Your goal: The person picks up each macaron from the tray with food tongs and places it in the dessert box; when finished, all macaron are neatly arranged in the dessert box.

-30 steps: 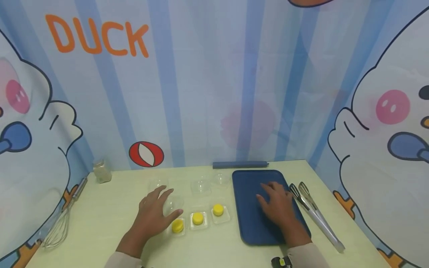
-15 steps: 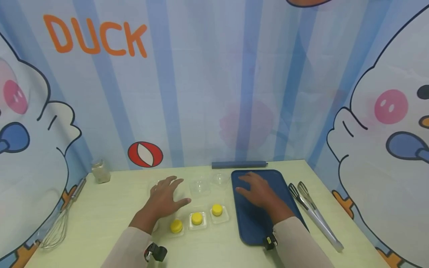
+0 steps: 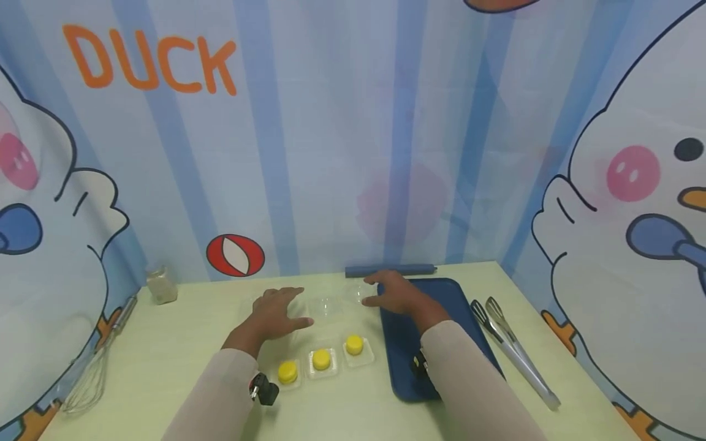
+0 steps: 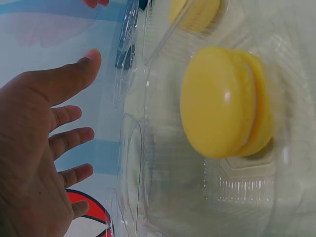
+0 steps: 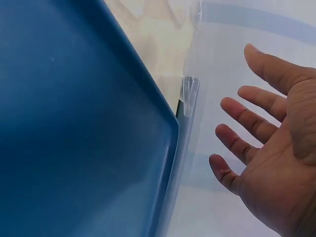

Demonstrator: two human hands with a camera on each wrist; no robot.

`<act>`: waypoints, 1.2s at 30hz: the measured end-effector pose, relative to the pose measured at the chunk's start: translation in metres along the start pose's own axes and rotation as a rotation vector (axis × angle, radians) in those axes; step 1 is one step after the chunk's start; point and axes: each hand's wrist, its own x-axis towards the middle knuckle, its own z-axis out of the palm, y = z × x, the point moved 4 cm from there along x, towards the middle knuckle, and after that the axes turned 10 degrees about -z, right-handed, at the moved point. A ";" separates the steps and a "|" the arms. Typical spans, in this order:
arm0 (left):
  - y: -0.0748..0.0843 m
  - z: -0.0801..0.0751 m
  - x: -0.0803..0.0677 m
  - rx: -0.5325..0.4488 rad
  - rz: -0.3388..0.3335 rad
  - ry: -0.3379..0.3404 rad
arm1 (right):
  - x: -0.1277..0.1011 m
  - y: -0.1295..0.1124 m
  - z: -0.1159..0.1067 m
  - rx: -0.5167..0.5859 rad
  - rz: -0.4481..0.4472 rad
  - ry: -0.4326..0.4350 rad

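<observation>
Your left hand (image 3: 274,312) hovers flat, fingers spread and straight, over the clear plastic dome lids (image 3: 326,305) at the back of the pale green bench (image 3: 165,361); it grips nothing. The left wrist view shows the palm (image 4: 34,163) open just beside a transparent dome (image 4: 148,173), whether touching or not I cannot tell.

Your right hand (image 3: 396,294) reaches leftward past the far left corner of the dark blue rectangular tray (image 3: 441,306), fingers apart and relaxed, near the rightmost clear lid (image 3: 360,293). The right wrist view confirms spread fingers (image 5: 247,148) holding nothing, with the tray's edge (image 5: 168,163) beside them.

Three round yellow macarons (image 3: 321,359) sit in a row, each in its own clear plastic base, nearer to you than both hands and left of the tray.

Metal tongs (image 3: 513,349) lie right of the tray. A wire whisk (image 3: 91,373) lies at the bench's left edge, with a small glass jar (image 3: 162,285) in the far left corner.
</observation>
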 end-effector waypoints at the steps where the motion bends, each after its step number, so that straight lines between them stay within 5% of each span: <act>1: 0.000 0.001 0.002 0.001 0.002 -0.004 | 0.003 0.000 0.000 -0.003 0.008 -0.015; 17: 0.009 0.018 0.027 0.002 -0.072 -0.076 | 0.045 -0.003 0.017 -0.096 0.075 -0.250; 36: 0.009 0.031 0.028 0.026 -0.080 -0.090 | 0.055 -0.016 0.043 -0.202 -0.018 -0.279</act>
